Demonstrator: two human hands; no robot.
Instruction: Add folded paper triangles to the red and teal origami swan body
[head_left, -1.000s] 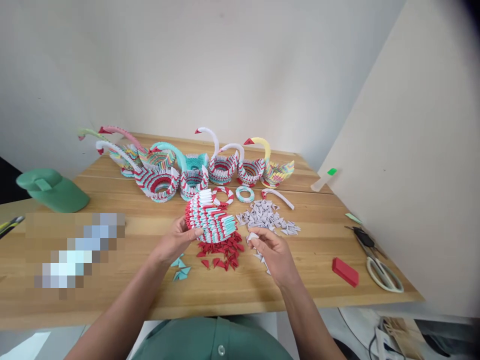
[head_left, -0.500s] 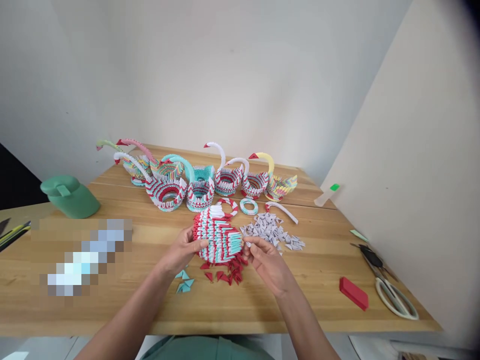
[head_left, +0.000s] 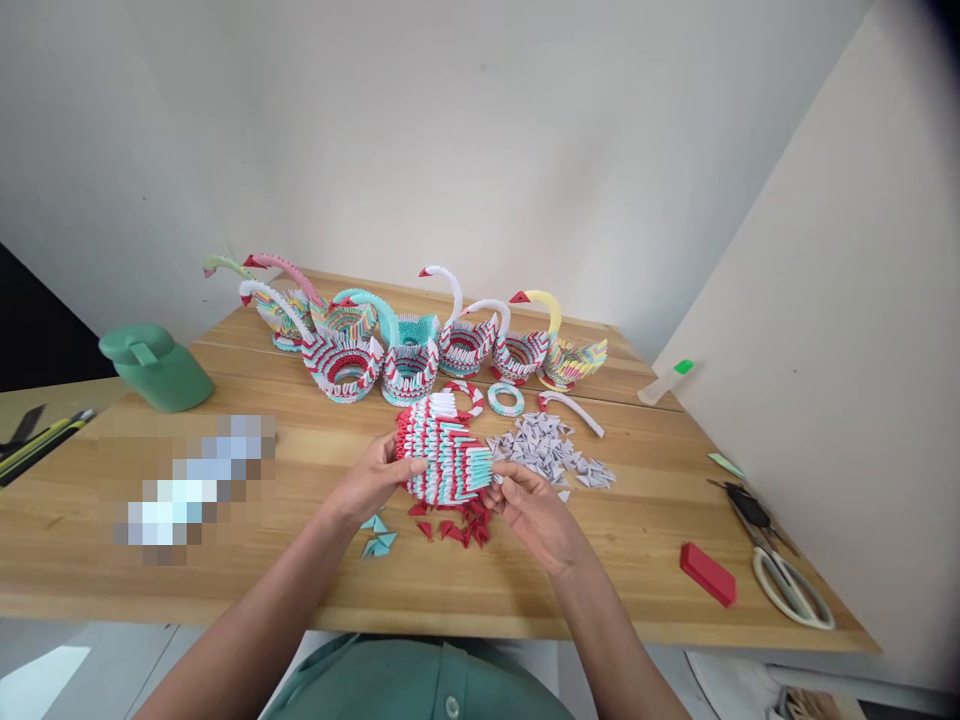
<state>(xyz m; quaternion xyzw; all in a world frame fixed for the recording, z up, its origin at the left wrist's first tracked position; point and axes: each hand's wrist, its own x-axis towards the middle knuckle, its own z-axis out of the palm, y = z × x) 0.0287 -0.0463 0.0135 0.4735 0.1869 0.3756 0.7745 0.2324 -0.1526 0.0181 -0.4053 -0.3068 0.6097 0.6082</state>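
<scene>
My left hand (head_left: 382, 475) grips the left side of a folded-paper swan body (head_left: 442, 450) built from red, white and turquoise pieces, its thumb across the front. At the body's right edge, my right hand (head_left: 532, 510) pinches a small white folded-paper piece (head_left: 498, 480), mostly hidden by the fingertips and close against the turquoise tips. Red folded pieces (head_left: 469, 525) lie under the body, and a few turquoise pieces (head_left: 379, 545) are to their left. Behind my right hand spreads a heap of pale grey-white pieces (head_left: 540, 445).
Several finished paper swans (head_left: 345, 365) stand at the back. Before them lie a red-and-white ring (head_left: 471, 398), a turquoise ring (head_left: 506, 400) and a curved white neck (head_left: 574, 412). A green lidded container (head_left: 157, 370) stands left; scissors (head_left: 787, 585) and a red block (head_left: 707, 574) lie right.
The view has tipped downward a little, so the table sits higher in it. My right hand has brought the white piece up against the body's right edge; my left hand keeps its hold.
</scene>
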